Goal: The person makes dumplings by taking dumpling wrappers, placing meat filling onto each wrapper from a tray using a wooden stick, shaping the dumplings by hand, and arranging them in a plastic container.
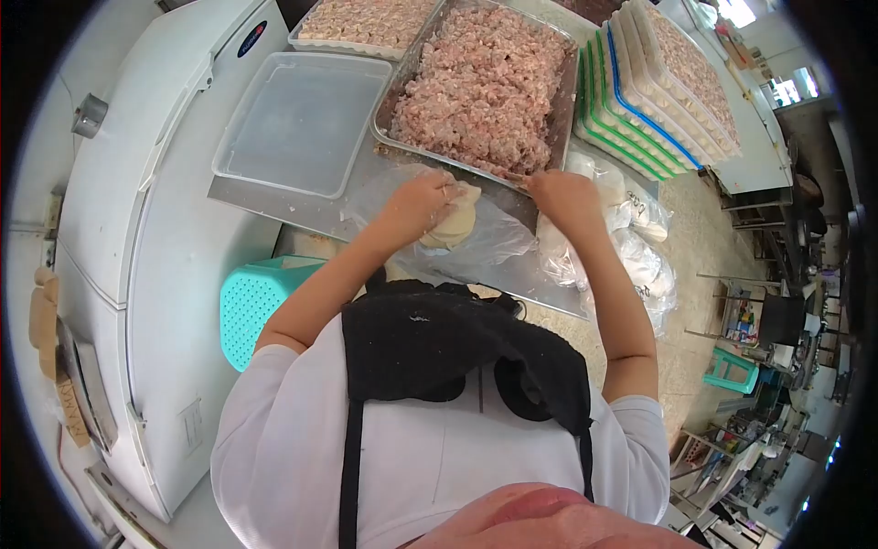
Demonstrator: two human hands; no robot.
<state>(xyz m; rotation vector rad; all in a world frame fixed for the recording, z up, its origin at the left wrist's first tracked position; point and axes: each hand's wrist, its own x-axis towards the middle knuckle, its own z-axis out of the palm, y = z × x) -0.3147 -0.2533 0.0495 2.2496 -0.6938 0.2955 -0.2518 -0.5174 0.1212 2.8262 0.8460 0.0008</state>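
Note:
My left hand is closed on a round, pale dough wrapper at its fingertips, above a clear plastic sheet. More pale wrappers lie stacked on the plastic beside it. At the near right corner of a metal tray of minced filling, my right hand has its fingers pressed together around a thin utensil, mostly hidden by the hand. An empty translucent plastic tray lies left of the metal tray.
Filled trays with green and blue rims are stacked at the right. Another filled tray sits behind. Bagged white packs lie at the right edge. A turquoise stool and a white freezer are at the left.

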